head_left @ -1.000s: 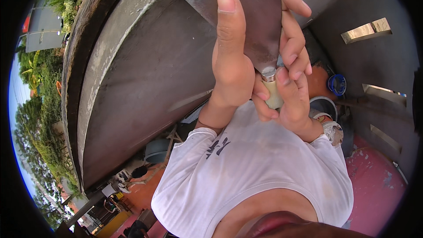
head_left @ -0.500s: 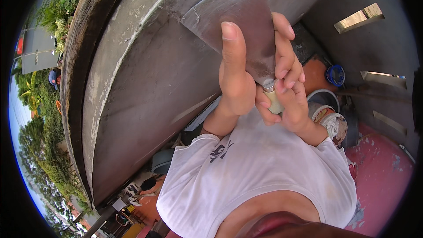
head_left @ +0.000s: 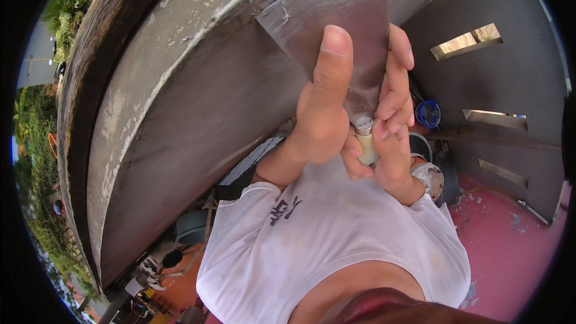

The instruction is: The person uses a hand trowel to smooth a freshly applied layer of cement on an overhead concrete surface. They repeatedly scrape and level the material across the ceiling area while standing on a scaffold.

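Note:
A putty knife (head_left: 354,9) with a wide, scuffed metal blade and a short pale handle is raised in front of my chest, its broad edge upward. My left hand (head_left: 324,126) grips the blade, thumb laid along its face and fingers wrapped behind, with tips showing past the right edge. Lower down, my right hand (head_left: 393,156) is closed around the handle just beneath the metal collar. A small whitish curl clings near the blade's upper left corner.
Beside me on the left runs a grey wall (head_left: 198,120) topped by a worn wooden beam (head_left: 78,114), with plants beyond. On the right are a dark slotted panel (head_left: 510,84), a blue bucket (head_left: 428,114), other buckets and a peeling pink surface (head_left: 510,246).
Both hands and the putty knife sit slightly farther right in view, with the same grip. The surroundings on both sides have shifted leftward as the view turned.

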Demonstrator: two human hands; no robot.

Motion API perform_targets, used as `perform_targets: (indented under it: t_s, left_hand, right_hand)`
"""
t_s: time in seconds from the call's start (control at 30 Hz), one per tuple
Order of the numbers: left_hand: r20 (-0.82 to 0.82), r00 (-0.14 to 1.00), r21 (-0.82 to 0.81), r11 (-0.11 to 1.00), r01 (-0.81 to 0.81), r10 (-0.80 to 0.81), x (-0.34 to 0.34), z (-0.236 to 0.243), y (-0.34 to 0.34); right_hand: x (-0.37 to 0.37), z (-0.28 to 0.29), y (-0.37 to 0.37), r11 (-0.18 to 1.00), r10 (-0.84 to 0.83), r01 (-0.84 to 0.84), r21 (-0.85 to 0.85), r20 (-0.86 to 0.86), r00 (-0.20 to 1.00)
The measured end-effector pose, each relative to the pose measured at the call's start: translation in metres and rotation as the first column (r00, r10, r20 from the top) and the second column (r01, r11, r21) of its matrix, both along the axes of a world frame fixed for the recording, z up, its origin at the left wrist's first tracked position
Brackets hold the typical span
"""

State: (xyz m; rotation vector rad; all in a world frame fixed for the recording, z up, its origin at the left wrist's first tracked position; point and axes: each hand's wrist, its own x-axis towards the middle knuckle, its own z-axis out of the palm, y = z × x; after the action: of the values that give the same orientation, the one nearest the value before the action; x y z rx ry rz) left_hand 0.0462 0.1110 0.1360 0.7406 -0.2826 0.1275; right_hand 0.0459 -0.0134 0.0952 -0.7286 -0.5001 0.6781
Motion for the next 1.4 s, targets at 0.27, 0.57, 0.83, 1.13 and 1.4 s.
perform_targets:
  t_s: [0.27,0.57,0.83,1.13,1.4]
  left_hand:
    - [-0.035,0.999,0.073,0.997,-0.015,0.018,-0.002,0.010,0.004]
    - [-0.012,0.999,0.100,0.994,-0.039,0.040,-0.003,0.010,0.004]
    - [-0.072,0.995,0.060,0.996,-0.063,0.067,-0.009,-0.009,-0.003]
    - [-0.054,0.997,0.103,0.994,-0.048,0.054,-0.010,-0.001,0.000]
    - [-0.030,0.996,0.111,0.991,-0.075,0.079,-0.003,0.022,0.001]
  right_hand:
    - [-0.002,0.004,0.004,0.999,-0.027,0.028,-0.042,0.044,0.999]
    - [-0.005,0.008,0.003,0.999,-0.022,0.025,-0.045,0.070,0.997]
    - [-0.008,0.002,0.002,0.998,0.002,0.002,-0.060,0.063,0.998]
    - [-0.012,-0.006,-0.001,0.998,0.016,-0.011,-0.063,0.070,0.997]
    - [-0.005,0.017,-0.001,0.997,0.055,-0.056,-0.060,-0.018,0.998]
